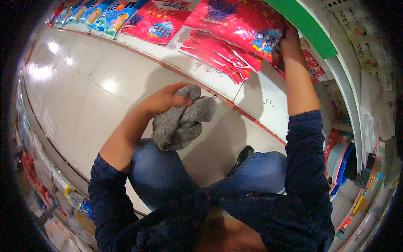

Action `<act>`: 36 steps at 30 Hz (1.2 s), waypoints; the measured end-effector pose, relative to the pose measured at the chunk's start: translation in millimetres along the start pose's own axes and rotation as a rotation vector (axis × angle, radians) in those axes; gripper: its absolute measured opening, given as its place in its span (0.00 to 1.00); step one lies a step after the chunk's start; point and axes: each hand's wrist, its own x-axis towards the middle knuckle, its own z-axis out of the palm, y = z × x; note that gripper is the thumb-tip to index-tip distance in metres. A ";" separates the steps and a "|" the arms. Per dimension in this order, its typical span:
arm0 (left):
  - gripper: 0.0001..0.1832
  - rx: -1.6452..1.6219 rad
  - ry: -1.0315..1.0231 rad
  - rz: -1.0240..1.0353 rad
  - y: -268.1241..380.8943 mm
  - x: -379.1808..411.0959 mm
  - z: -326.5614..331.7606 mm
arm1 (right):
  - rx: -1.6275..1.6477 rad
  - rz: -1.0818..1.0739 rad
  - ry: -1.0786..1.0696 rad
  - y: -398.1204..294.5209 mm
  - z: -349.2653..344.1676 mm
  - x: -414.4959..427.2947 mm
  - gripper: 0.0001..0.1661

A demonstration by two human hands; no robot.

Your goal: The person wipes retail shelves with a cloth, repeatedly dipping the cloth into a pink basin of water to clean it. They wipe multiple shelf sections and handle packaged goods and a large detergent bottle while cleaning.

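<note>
A bunched grey cloth [185, 123] is gripped in my left hand [167, 99], over the floor in front of the low shelf. My right hand [289, 36] is at the right end of a large glossy red packet [233, 25], its fingers mostly hidden behind the packet. That packet sits tilted above several flatter red packets [217, 56] on the white shelf board [201, 69], which bears handwriting. Left of these lies another red packet [157, 23]. Part of one more red-and-white packet [315, 64] shows beyond my right forearm.
Blue detergent packets [110, 17] stand along the shelf's far left. A green shelf edge [311, 28] hangs over the right side, near my right arm. Stacked basins [338, 163] are at right. Goods on a shelf [77, 200] line the lower left, across the tiled floor [78, 78].
</note>
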 end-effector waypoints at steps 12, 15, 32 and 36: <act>0.33 -0.061 0.168 0.291 30.3 19.2 10.3 | -0.766 -0.005 0.108 -5.7 -38.8 -39.2 0.30; 0.35 -0.031 0.267 0.398 48.0 27.3 7.5 | -1.181 -0.061 0.344 15.9 1.5 -39.2 0.38; 0.43 0.382 0.321 0.733 105.6 66.4 4.5 | -2.208 -0.913 0.262 24.5 79.6 61.2 0.36; 0.41 0.252 0.242 0.611 97.2 38.7 1.0 | -2.258 -0.941 0.272 32.5 70.7 62.7 0.35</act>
